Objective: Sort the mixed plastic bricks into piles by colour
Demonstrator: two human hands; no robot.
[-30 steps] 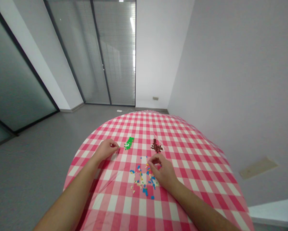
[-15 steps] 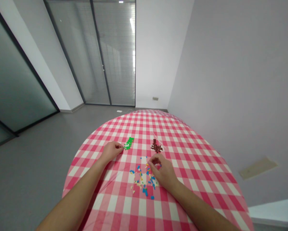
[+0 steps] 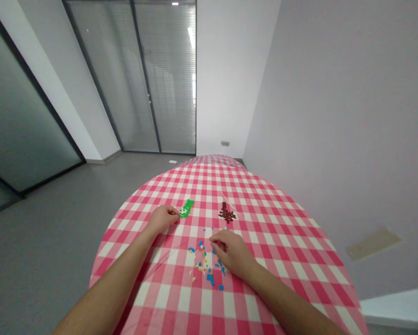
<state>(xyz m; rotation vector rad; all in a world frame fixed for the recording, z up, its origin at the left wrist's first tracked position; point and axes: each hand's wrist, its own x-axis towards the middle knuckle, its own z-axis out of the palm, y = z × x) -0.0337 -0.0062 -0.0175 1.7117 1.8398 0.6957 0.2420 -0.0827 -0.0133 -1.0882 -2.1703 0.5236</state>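
A round table wears a red and white checked cloth (image 3: 265,242). My left hand (image 3: 163,217) rests on it with the fingers curled into a pinch, its tips touching a small pile of green bricks (image 3: 186,208). My right hand (image 3: 230,251) lies over a loose scatter of blue, yellow and white bricks (image 3: 205,263), fingers bent and pinched together at the scatter's upper edge. What either pinch holds is too small to make out. A pile of dark brown bricks (image 3: 226,214) sits just beyond my right hand.
The table's edge curves round on the left and far side above a grey floor (image 3: 55,232). Glass partitions with blinds (image 3: 153,83) stand at the back. A white wall (image 3: 334,116) runs close on the right.
My left hand has slid right until its fingertips reach the green pile. My right hand has moved slightly left and down into the mixed scatter.
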